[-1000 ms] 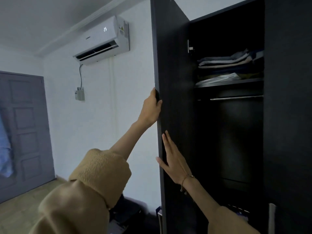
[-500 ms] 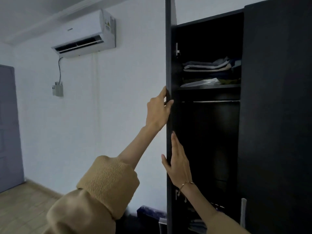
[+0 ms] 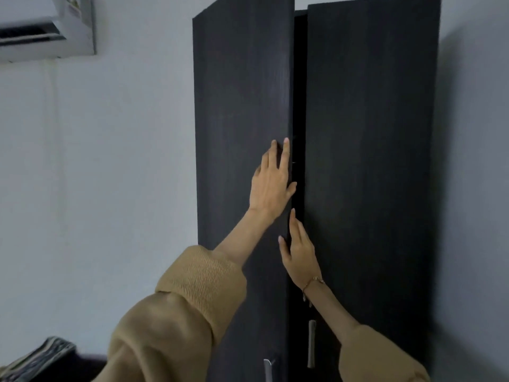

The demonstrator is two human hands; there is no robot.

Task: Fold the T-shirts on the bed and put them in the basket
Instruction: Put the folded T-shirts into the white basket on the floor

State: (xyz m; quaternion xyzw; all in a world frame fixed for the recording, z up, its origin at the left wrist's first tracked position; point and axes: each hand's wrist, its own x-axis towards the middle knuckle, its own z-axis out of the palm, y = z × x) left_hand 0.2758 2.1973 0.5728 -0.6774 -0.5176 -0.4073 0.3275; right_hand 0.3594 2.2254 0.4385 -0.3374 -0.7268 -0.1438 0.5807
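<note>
At the middle of the view, the left hand [image 3: 271,186] lies flat with straight fingers against the left wardrobe door [image 3: 242,106], which stands slightly ajar. At five o'clock from it, the right hand [image 3: 298,255], fingers straight, touches that door's free edge. The right door [image 3: 371,133] is closed. No T-shirts or basket are in view.

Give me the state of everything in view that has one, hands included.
Left wardrobe door: almost closed, narrow gap left.
Right wardrobe door: closed.
Left hand: open, fingers flat on the left door.
Right hand: open, fingers straight at the left door's edge.
Air conditioner: flap open.
</note>
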